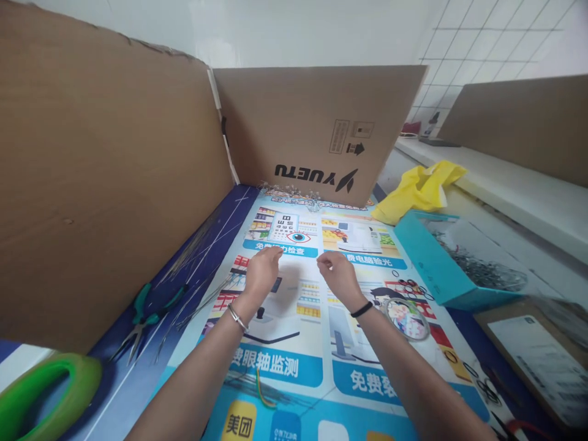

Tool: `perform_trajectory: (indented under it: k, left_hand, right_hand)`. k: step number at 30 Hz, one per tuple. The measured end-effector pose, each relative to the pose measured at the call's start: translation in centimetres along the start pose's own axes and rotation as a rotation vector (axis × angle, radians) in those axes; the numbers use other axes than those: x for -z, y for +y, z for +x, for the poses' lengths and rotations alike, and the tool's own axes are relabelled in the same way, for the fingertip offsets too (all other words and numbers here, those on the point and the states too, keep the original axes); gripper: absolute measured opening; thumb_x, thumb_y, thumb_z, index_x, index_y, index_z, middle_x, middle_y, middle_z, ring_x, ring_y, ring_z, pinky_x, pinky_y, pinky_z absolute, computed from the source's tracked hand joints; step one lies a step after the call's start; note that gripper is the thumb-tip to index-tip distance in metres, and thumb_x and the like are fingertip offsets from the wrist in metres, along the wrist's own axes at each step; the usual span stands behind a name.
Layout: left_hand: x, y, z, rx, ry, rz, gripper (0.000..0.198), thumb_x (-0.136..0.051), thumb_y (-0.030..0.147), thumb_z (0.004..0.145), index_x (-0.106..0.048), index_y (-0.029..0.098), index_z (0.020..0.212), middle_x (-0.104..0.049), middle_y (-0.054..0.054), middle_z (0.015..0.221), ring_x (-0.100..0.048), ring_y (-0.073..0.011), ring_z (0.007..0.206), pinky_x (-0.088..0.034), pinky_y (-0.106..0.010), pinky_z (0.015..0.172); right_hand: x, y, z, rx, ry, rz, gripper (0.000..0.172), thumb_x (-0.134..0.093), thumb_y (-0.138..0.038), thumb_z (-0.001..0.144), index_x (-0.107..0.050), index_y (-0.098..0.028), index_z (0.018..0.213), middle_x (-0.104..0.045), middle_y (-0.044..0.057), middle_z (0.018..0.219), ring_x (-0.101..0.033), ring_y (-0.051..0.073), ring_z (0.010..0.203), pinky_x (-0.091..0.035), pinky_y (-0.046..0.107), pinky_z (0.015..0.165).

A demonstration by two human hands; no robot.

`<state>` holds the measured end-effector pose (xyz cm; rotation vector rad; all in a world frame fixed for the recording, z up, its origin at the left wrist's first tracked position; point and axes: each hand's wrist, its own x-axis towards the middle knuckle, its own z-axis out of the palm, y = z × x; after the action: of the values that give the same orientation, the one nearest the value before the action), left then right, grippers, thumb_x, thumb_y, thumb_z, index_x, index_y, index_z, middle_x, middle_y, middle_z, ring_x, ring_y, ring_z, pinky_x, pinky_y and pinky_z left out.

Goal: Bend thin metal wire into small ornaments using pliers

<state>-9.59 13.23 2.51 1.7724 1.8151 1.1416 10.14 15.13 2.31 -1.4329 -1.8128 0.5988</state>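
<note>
My left hand (pixel 265 272) is raised over the middle of a printed poster sheet (pixel 303 383), its thumb and fingers pinched together. Across a short gap, my right hand (pixel 340 275) is closed in a similar pinch. Whatever is between the fingertips of either hand is too small or thin to make out. Thin wires (pixel 255 384) lie on the poster near my forearms, with a yellow-green strip (pixel 263 392) across them. Beside my right wrist sit a clear round dish (pixel 407 318) and several small dark rings (pixel 411 285).
Cardboard panels (pixel 294 116) wall off the back and left. Pliers (pixel 140 318), loose wires (pixel 190 251) and a green tape roll (pixel 87 386) lie left. Rightward are a teal box (pixel 427 263) of metal pieces, a yellow bag (pixel 418 190) and a labelled package (pixel 533 349).
</note>
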Motion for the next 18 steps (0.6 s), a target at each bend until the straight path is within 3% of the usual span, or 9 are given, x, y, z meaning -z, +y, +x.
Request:
perform_trajectory:
  k: [3, 7, 13, 18]
  left_hand:
    - [-0.6, -0.6, 0.5, 0.137, 0.046, -0.276, 0.013, -0.055, 0.017, 0.078, -0.066, 0.019, 0.085, -0.067, -0.006, 0.088, -0.061, -0.0203, 0.088, -0.047, -0.036, 0.084]
    - [-1.5, -0.6, 0.3, 0.306, 0.069, -0.661, 0.012, -0.058, 0.023, 0.075, -0.064, 0.016, 0.082, -0.064, -0.005, 0.079, -0.063, -0.0174, 0.074, -0.053, -0.033, 0.067]
    - [-2.7, 0.3, -1.1, 0.410, 0.096, -1.115, 0.021, -0.071, 0.031, 0.065, -0.060, 0.016, 0.076, -0.060, -0.002, 0.081, -0.060, -0.0139, 0.078, -0.052, -0.032, 0.073]
    - [-4.0, 0.6, -2.0, 0.478, 0.124, -1.307, 0.022, -0.075, 0.027, 0.063, -0.059, 0.015, 0.073, -0.059, -0.002, 0.077, -0.059, -0.0122, 0.076, -0.052, -0.030, 0.074]
  right_hand:
    - [-1.3, 0.0, 0.6, -0.104, 0.065, 0.278, 0.003, -0.056, -0.021, 0.071, -0.058, -0.018, 0.070, -0.058, 0.001, 0.075, -0.055, 0.016, 0.072, -0.047, 0.032, 0.069]
    - [-3.3, -0.7, 0.5, -0.238, 0.146, 0.660, 0.016, -0.062, -0.033, 0.068, -0.056, -0.019, 0.070, -0.055, -0.002, 0.070, -0.054, 0.013, 0.067, -0.052, 0.032, 0.063]
    - [-5.7, -1.8, -0.4, -0.374, 0.227, 1.073, 0.022, -0.070, -0.031, 0.061, -0.054, -0.019, 0.071, -0.055, -0.003, 0.075, -0.056, 0.012, 0.073, -0.053, 0.034, 0.072]
    - [-6.7, -1.4, -1.1, -0.445, 0.220, 1.252, 0.024, -0.074, -0.028, 0.058, -0.055, -0.020, 0.070, -0.057, -0.003, 0.071, -0.058, 0.012, 0.071, -0.052, 0.030, 0.071]
